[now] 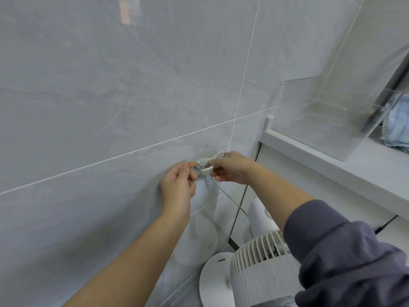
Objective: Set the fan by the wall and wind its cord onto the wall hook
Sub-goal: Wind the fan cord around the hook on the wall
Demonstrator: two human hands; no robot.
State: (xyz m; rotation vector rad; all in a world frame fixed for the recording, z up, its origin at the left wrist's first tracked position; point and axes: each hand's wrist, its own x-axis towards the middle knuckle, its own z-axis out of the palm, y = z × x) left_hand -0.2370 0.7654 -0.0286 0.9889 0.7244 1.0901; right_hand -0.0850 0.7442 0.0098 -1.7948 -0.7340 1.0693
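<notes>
Four large grey, glossy tiles of the wall (110, 96) meet at thin white grout lines just above where you are working. To your right a white counter (332, 167) runs along the wall and carries a clear acrylic box (327, 125), with a blue cloth (398, 125) beside it.

Below the counter's end the fan (259, 269), white and ribbed, stands on its round base (210, 280) close against the wall, partly hidden by your grey sleeve (343, 251).

Your left hand (179, 185) has its fingers curled in and pinches the thin grey cord (230, 198) between thumb and fingertips, just left of the wall hook (206, 171). Your right hand (232, 168) has its fingers curled round the white hook from the other side, and the two hands nearly touch. From the hook the cord drops slanting to the right, down toward the fan. How much cord already lies on the hook you cannot tell; your fingers cover it.
</notes>
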